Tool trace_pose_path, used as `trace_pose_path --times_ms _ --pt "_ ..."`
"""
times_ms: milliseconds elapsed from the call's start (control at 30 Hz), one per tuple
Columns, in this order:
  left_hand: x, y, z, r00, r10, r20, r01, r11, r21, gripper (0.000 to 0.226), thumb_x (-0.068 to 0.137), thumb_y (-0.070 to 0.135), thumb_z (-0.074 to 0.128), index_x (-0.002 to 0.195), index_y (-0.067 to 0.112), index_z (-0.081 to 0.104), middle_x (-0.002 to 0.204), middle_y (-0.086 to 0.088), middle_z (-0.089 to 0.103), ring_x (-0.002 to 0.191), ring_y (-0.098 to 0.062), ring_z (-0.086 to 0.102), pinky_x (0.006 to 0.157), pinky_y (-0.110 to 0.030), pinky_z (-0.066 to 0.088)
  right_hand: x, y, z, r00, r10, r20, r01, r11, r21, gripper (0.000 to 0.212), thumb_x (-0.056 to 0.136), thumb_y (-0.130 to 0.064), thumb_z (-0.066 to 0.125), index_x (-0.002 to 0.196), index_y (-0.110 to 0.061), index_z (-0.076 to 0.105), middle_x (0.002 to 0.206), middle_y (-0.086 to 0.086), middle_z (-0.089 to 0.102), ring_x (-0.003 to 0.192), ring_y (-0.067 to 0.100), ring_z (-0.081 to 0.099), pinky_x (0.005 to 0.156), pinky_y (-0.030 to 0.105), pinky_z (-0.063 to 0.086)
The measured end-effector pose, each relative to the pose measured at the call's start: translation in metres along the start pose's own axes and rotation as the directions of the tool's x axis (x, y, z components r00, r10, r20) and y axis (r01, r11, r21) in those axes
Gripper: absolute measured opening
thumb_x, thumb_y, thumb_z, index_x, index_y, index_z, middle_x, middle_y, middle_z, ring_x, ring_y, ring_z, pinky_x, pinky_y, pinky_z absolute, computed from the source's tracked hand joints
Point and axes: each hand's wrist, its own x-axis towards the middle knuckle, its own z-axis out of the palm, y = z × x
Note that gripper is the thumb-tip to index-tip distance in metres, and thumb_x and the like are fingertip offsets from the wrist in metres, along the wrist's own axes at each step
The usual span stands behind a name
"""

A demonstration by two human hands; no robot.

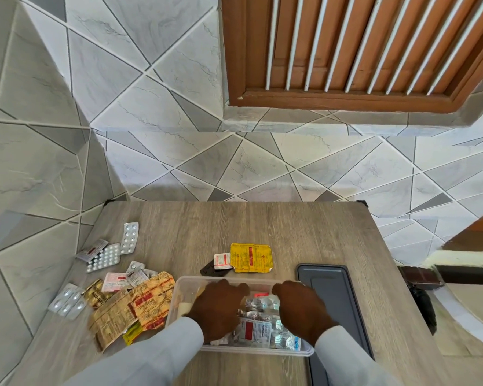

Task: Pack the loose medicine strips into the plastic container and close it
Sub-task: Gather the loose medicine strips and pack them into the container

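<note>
Grey tiled walls (151, 79) and a slatted wooden window (360, 45) rise beyond a wood-grain table (262, 227). Just right of the right hand lies a dark grey lid (343, 302). Under both hands sits the clear plastic container (179, 296), lidless, holding medicine strips (258, 327). More loose strips (117, 296) lie scattered left of the left hand, and a yellow strip (250, 258) rests just beyond the container. Left hand (218, 307) and right hand (301, 309) reach palm-down into the container; whether they grasp anything cannot be told.
</note>
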Motion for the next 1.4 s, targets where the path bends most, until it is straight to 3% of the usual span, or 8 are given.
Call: trace_pose_path --times_ms 233,333,467,767,1000,1067,1167,1400 --pt "-0.009 0.006 -0.003 0.995 0.098 -0.012 -0.091 0.959 0.268 0.034 0.090 0.019 0.052 0.124 0.020 0.047 0.126 -0.012 0.052 0.119 -0.031 0.043 0.104 -0.040 0.033 0.000 0.002 0.015 0.987 -0.006 0.163 -0.051 0.938 0.343 0.049 0.085 -0.001 0.040 0.123 -0.027 0.058 0.134 0.003 0.055 0.119 0.022 0.053 0.097 0.026 0.041" --pt "-0.010 0.004 -0.005 0.996 0.084 -0.028 -0.081 0.991 0.107 0.024 0.088 0.017 0.052 0.110 0.023 0.059 0.118 -0.005 0.059 0.111 -0.025 0.050 0.097 -0.034 0.036 0.003 0.002 0.009 0.990 0.019 0.138 -0.065 0.940 0.334 0.037 0.090 -0.017 0.041 0.122 -0.026 0.058 0.125 0.008 0.061 0.108 0.025 0.060 0.083 0.025 0.044" --pt "-0.007 -0.001 -0.010 0.997 0.058 -0.059 -0.069 0.977 -0.203 0.014 0.084 0.019 0.057 0.094 0.026 0.065 0.100 0.005 0.068 0.090 -0.011 0.058 0.079 -0.026 0.045 -0.002 0.003 0.000 0.995 -0.045 0.092 0.029 0.984 0.174 0.044 0.084 -0.033 0.052 0.128 -0.031 0.050 0.131 -0.003 0.057 0.120 0.020 0.051 0.098 0.033 0.043" --pt "0.004 0.013 -0.020 0.986 0.103 -0.134 -0.141 0.939 -0.313 0.028 0.091 0.007 0.048 0.105 0.017 0.070 0.109 0.000 0.070 0.097 -0.012 0.062 0.088 -0.022 0.047 0.003 0.009 0.003 0.989 -0.045 0.144 0.021 0.987 0.160 0.055 0.084 0.000 0.044 0.131 -0.029 0.048 0.135 0.000 0.052 0.124 0.022 0.048 0.099 0.034 0.043" --pt "0.011 0.028 0.014 0.983 0.132 -0.125 -0.148 0.980 -0.135 0.029 0.093 0.020 0.046 0.117 0.023 0.063 0.120 0.000 0.060 0.112 -0.019 0.051 0.096 -0.030 0.039 0.014 0.026 -0.008 0.986 -0.017 0.165 -0.039 0.944 0.329 0.048 0.081 0.001 0.048 0.124 -0.020 0.057 0.125 0.006 0.061 0.111 0.021 0.059 0.096 0.030 0.047" --pt "0.014 0.026 0.018 0.984 0.142 -0.109 -0.134 0.987 0.084 0.032 0.092 0.029 0.049 0.121 0.024 0.059 0.126 -0.002 0.054 0.117 -0.023 0.045 0.100 -0.037 0.035 0.010 0.024 -0.007 0.980 -0.049 0.193 -0.009 0.959 0.285 0.044 0.085 -0.012 0.055 0.128 -0.020 0.053 0.130 0.006 0.058 0.118 0.022 0.054 0.101 0.031 0.044" --pt "0.014 0.019 0.026 0.990 0.119 -0.072 -0.107 0.982 0.153 0.043 0.088 0.040 0.050 0.129 0.026 0.052 0.134 0.002 0.048 0.125 -0.023 0.038 0.105 -0.041 0.027 -0.001 0.016 -0.001 0.973 -0.056 0.225 0.015 0.984 0.180 0.055 0.085 -0.034 0.062 0.135 -0.023 0.043 0.138 0.004 0.050 0.128 0.022 0.045 0.105 0.035 0.039" --pt "0.012 0.026 0.038 0.970 0.189 -0.152 -0.143 0.951 0.274 0.042 0.086 0.042 0.048 0.122 0.020 0.052 0.126 -0.005 0.051 0.119 -0.028 0.041 0.100 -0.044 0.030 -0.007 -0.009 0.018 0.993 -0.059 0.100 0.068 0.994 -0.087 0.047 0.082 -0.028 0.064 0.123 -0.014 0.047 0.123 0.012 0.052 0.116 0.033 0.048 0.092 0.043 0.044"
